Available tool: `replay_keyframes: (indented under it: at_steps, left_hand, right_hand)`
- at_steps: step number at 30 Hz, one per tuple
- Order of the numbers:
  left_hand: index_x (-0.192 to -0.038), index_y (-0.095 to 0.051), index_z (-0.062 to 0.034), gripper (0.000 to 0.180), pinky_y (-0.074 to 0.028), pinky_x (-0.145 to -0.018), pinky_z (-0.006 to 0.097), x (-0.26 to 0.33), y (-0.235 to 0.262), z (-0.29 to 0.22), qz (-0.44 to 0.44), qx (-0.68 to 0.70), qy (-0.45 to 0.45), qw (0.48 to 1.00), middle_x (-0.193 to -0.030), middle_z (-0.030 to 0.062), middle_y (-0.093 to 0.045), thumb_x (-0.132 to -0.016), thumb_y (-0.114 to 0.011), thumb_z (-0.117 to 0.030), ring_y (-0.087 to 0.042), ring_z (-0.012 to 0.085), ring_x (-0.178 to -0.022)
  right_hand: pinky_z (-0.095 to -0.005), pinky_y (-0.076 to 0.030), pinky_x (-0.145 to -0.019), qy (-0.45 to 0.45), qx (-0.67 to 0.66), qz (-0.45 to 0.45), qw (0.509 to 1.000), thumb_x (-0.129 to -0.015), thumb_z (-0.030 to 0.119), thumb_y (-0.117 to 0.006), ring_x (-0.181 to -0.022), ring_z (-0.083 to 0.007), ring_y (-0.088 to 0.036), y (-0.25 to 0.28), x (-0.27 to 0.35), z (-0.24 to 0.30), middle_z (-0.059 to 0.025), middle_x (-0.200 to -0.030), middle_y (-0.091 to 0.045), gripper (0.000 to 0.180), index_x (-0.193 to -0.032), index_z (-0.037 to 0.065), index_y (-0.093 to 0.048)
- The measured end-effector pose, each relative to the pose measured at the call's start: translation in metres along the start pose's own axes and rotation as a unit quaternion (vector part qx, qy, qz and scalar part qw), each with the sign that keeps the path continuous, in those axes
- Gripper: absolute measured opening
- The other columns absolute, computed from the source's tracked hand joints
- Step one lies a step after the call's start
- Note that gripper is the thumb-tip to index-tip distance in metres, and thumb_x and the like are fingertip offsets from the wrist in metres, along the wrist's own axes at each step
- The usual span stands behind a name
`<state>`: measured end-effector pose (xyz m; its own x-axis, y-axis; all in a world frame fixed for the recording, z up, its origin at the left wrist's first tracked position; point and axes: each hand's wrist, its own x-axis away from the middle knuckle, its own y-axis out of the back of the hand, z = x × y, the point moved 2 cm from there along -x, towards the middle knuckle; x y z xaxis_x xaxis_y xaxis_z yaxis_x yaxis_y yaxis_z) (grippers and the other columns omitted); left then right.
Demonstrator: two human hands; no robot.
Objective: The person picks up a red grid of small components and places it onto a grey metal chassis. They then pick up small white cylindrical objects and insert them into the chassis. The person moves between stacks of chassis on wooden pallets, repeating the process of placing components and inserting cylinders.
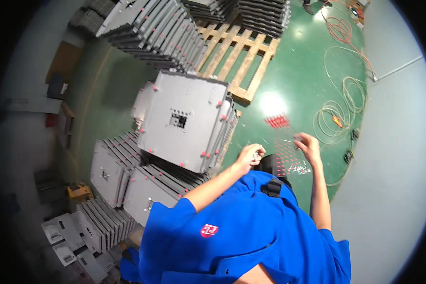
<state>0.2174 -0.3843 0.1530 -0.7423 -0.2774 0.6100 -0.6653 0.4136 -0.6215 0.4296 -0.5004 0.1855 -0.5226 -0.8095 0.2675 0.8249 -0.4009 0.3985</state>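
My right hand [309, 147] pinches the edge of a clear plastic sheet [288, 154] that hangs in front of me. Rows of small red pieces [277, 121] are spread across it, packed densest at its far end. Close to my body, my left hand [251, 157] is curled closed; whatever its fingers hold is too small to make out. To the left of that hand, a large grey square panel [189, 118] tops a stack of similar panels. Red plugs [221, 103] sit along its edges, and a dark cut-out [178, 120] with small holes lies at its middle.
More grey panels [111, 170] lean in rows at the left. A tall panel stack [151, 33] stands far left beside a wooden pallet [241, 52]. Coiled clear hose [348, 102], an orange-handled tool [337, 121] and a red hose [338, 31] lie on the green floor by the right wall.
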Motion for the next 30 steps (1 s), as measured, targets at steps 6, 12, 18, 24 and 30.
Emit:
replay_keyframes:
  at_steps: [6,12,18,24,30]
  left_hand:
    - [-0.092,-0.051,0.002,0.016,-0.042,-0.056,0.023,-0.076,-0.017,-0.026,0.002,0.019,0.022,1.0,-0.082,0.0094,-0.053,-0.08,-0.043,-0.006,-0.052,0.0147,-0.07]
    - [-0.095,-0.049,0.0039,0.018,-0.039,-0.051,0.018,-0.159,-0.077,-0.083,-0.01,0.06,0.006,0.998,-0.08,0.0078,-0.052,-0.084,-0.043,-0.008,-0.048,0.0113,-0.067]
    - [-0.091,-0.046,-0.0005,0.025,-0.024,-0.035,0.017,-0.241,-0.155,-0.137,0.011,0.086,-0.027,0.996,-0.058,0.0015,-0.041,-0.087,-0.042,-0.025,-0.033,0.0061,-0.044]
    - [-0.091,-0.049,0.0003,0.023,-0.028,-0.036,0.015,-0.301,-0.174,-0.166,-0.015,0.098,-0.043,0.994,-0.063,0.0018,-0.045,-0.085,-0.045,-0.022,-0.04,0.0061,-0.049]
    - [-0.093,-0.053,0.0002,0.018,-0.037,-0.048,0.021,-0.371,-0.159,-0.207,-0.063,0.102,-0.044,0.992,-0.074,0.0042,-0.051,-0.083,-0.042,-0.011,-0.046,0.0103,-0.061]
  right_hand:
    - [-0.0286,-0.045,-0.052,-0.073,0.238,-0.016,0.968,-0.062,0.008,-0.057,-0.051,-0.0185,-0.058,0.065,-0.014,-0.154,-0.0087,-0.052,-0.057,0.012,-0.074,0.005,-0.061]
    - [-0.0276,-0.047,-0.042,-0.422,-0.021,-0.043,0.905,-0.067,0.003,-0.059,-0.05,-0.0172,-0.059,0.121,0.013,-0.282,-0.0093,-0.056,-0.058,0.006,-0.061,0.0,-0.059]
    - [-0.0289,-0.049,-0.044,-0.365,0.015,-0.09,0.926,-0.063,-0.003,-0.056,-0.048,-0.0177,-0.059,0.197,-0.081,-0.284,-0.0096,-0.053,-0.057,0.005,-0.066,-0.002,-0.06]
    - [-0.0261,-0.046,-0.044,-0.258,0.06,0.001,0.964,-0.064,0.0,-0.057,-0.048,-0.0168,-0.059,0.231,-0.23,-0.254,-0.0101,-0.056,-0.058,0.007,-0.071,-0.002,-0.06]
    - [-0.0239,-0.044,-0.043,-0.103,0.037,0.079,0.991,-0.068,-0.003,-0.053,-0.048,-0.0145,-0.058,0.228,-0.365,-0.206,-0.0101,-0.059,-0.06,0.012,-0.078,-0.001,-0.06]
